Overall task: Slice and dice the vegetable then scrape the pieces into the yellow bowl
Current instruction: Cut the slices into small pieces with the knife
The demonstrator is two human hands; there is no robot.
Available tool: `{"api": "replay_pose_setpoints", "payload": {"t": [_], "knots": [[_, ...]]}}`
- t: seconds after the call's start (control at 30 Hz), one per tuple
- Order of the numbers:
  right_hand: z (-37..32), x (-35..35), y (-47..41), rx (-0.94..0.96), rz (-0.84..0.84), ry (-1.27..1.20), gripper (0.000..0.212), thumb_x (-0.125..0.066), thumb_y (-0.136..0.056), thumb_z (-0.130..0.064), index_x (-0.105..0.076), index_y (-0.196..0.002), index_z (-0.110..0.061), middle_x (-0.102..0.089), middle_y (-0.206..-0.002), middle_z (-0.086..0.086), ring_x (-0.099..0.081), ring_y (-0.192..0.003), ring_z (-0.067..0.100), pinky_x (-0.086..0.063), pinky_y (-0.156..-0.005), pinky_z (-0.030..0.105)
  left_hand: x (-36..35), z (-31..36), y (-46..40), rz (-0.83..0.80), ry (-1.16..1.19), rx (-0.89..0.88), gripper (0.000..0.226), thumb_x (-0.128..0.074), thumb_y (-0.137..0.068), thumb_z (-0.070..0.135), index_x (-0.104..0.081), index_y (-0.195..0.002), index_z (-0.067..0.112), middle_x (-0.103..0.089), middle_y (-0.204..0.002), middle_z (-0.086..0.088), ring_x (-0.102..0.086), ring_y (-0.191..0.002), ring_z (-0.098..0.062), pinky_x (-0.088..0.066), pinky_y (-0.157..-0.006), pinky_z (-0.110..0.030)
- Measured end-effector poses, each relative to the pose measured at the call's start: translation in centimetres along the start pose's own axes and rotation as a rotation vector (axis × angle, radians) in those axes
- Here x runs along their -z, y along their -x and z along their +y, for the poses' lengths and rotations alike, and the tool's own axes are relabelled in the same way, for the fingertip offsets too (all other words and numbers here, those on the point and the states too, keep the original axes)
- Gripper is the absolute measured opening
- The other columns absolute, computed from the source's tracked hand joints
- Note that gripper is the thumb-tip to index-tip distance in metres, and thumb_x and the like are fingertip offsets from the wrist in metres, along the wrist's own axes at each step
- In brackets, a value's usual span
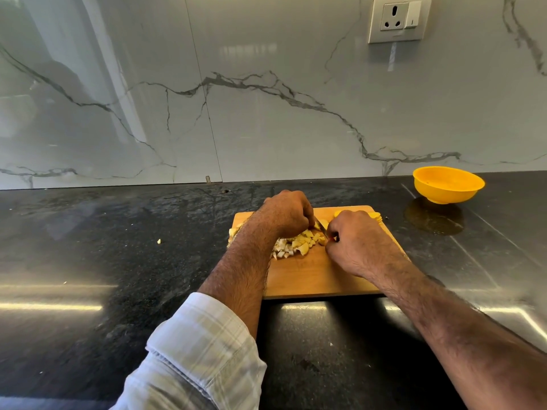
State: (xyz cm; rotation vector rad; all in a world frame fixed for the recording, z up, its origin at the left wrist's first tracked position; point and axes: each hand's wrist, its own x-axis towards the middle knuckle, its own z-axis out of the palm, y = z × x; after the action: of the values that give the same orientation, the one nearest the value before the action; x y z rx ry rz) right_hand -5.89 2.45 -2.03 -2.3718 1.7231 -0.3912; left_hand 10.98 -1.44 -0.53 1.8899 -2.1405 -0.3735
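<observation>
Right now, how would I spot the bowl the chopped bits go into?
Follow the dark countertop back to the marble wall. Beyond the wooden chopping board, to its right below the wall socket, sits the yellow bowl, the only bright, round thing there.

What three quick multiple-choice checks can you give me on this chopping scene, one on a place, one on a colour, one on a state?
1. Where does the yellow bowl stand?
A. On the cutting board
B. On the dark counter, beyond the board's right corner
C. In the left hand

2. What colour is the cutting board?
A. Wooden brown
B. White
C. Green

3. What is in the bowl?
A. A heap of diced pieces
B. A knife
C. Nothing visible

Answers:
1 B: the bowl sits on the counter near the wall, apart from the board.
2 A: the board shows light wood tone under both hands.
3 C: its inside looks bare, while the diced pieces lie on the board between the left hand and the right hand, which grips the knife.
</observation>
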Motion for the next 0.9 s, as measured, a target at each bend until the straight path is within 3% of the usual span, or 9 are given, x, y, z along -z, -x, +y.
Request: {"api": "replay_pose_setpoints", "payload": {"t": [0.27,0.4,0.53,0.7,0.9], "knots": [[-1.0,-0.4,-1.4,-0.022,-0.031,0.009,0.037,-0.074,-0.091,-0.028,-0.066,-0.126,-0.019,-0.068,-0.118,0.004,-0.066,-0.104,0.020,-0.060,-0.091,0.035,0.0,0.1,0.2,0.005,0.008,0.001,0.028,-0.063,-0.095,0.008,-0.082,-0.100,0.029,-0.067,-0.134,0.005,-0.056,-0.127,-0.019,-0.039,-0.117,-0.060],[1.0,-0.6,-0.5,0.050,0.120,-0.084,0.022,-0.073,-0.091,-0.033,-0.075,-0.109,-0.020,-0.071,-0.098,-0.003,-0.064,-0.084,0.010,-0.055,-0.070,0.023,-0.4,-0.4,-0.1,0.039,0.011,0.007,0.022,-0.068,-0.094,0.014,-0.081,-0.102,0.031,-0.068,-0.128,0.007,-0.058,-0.121,-0.015,-0.043,-0.114,-0.057],[3.0,1.4,0.2,0.041,0.258,-0.229,0.015,-0.080,-0.087,-0.028,-0.080,-0.100,-0.021,-0.073,-0.083,-0.007,-0.067,-0.059,0.009,-0.058,-0.054,0.025,-1.1,-0.2,-0.5,0.093,0.082,0.002,0.033,-0.074,-0.093,0.012,-0.074,-0.122,0.028,-0.071,-0.123,0.007,-0.065,-0.109,-0.011,-0.056,-0.103,-0.046],[3.7,2.3,-0.2,-0.031,0.119,-0.119,0.011,-0.084,-0.082,-0.029,-0.081,-0.091,-0.024,-0.073,-0.085,-0.008,-0.064,-0.071,0.008,-0.047,-0.057,0.016,-1.7,0.8,-0.7,0.048,0.085,-0.052,0.047,-0.070,-0.093,0.005,-0.066,-0.135,0.027,-0.068,-0.131,0.004,-0.065,-0.109,-0.013,-0.059,-0.100,-0.041],[3.4,2.6,-0.2,-0.074,0.000,-0.068,0.010,-0.082,-0.082,-0.029,-0.079,-0.092,-0.027,-0.071,-0.093,-0.004,-0.063,-0.076,0.012,-0.054,-0.063,0.022,-1.4,0.5,-1.0,-0.026,0.104,-0.093,0.046,-0.074,-0.092,0.008,-0.065,-0.135,0.023,-0.068,-0.124,0.005,-0.063,-0.099,-0.007,-0.058,-0.090,-0.029]]}}
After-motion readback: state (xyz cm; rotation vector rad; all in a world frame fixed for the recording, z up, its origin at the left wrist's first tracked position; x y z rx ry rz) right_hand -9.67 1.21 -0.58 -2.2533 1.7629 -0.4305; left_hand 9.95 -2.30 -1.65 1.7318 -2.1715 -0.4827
